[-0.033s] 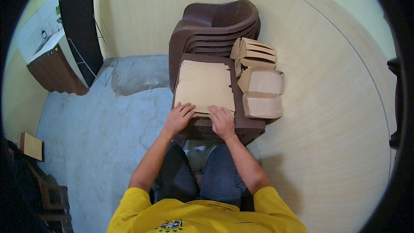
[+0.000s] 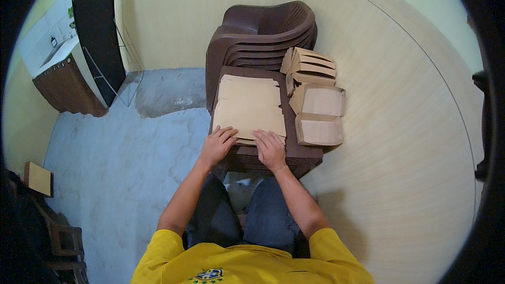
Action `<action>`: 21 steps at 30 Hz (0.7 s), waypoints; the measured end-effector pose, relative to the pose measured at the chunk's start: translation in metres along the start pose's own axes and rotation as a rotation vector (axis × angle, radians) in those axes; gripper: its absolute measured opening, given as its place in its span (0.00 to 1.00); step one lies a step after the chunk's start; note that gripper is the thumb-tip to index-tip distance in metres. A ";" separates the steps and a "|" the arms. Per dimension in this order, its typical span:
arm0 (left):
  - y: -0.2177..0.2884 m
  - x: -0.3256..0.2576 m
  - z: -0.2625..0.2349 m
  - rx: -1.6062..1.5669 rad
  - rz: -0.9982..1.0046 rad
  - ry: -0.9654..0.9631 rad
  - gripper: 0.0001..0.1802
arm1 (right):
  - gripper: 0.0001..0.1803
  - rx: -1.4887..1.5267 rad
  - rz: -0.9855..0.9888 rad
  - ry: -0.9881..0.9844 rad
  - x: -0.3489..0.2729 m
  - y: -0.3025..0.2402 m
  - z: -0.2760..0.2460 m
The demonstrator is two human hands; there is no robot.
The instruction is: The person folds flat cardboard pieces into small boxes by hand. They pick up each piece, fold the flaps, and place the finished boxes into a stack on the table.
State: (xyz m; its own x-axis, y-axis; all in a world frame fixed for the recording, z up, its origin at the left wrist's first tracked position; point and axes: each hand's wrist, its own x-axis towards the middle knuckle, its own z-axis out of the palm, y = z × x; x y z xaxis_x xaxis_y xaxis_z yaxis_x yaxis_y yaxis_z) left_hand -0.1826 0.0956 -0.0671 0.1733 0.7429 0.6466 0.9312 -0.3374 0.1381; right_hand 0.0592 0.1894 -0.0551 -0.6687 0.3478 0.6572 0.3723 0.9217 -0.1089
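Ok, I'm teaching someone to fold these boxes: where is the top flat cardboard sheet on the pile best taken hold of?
Probably at its near edge, from the person's side. The flat cardboard sheet lies flush on the stack, and that edge faces the left hand and right hand, which rest on it. The folded boxes crowd its right side and the stacked chairs stand behind, so those sides are harder to reach.

Cream walls [image 2: 400,142], grey floor [image 2: 121,152]

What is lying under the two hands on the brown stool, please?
A stack of flat cardboard sheets lies under the left hand and right hand, on the brown stool. How many sheets are stacked, and the stool surface beneath them, are covered.
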 end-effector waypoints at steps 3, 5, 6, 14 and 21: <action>0.001 0.004 -0.006 -0.023 -0.046 0.031 0.12 | 0.14 0.031 0.016 0.031 0.009 0.000 -0.001; 0.004 0.008 -0.012 -0.073 -0.092 0.031 0.11 | 0.12 0.077 0.026 0.036 0.018 0.001 -0.004; 0.004 0.011 -0.016 -0.113 -0.123 0.025 0.11 | 0.12 0.095 0.030 0.026 0.021 0.002 -0.007; -0.002 0.034 -0.037 -0.157 -0.142 -0.194 0.12 | 0.10 0.168 0.074 -0.071 0.027 0.007 -0.016; -0.002 0.016 -0.033 -0.009 -0.049 -0.251 0.14 | 0.10 0.108 0.009 -0.017 0.016 0.016 -0.011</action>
State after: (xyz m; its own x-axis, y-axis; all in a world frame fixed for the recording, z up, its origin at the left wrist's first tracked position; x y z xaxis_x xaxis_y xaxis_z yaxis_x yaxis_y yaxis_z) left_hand -0.1924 0.0891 -0.0330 0.2030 0.8785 0.4325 0.9377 -0.3016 0.1726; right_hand 0.0621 0.2081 -0.0382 -0.6771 0.3580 0.6430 0.3073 0.9314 -0.1950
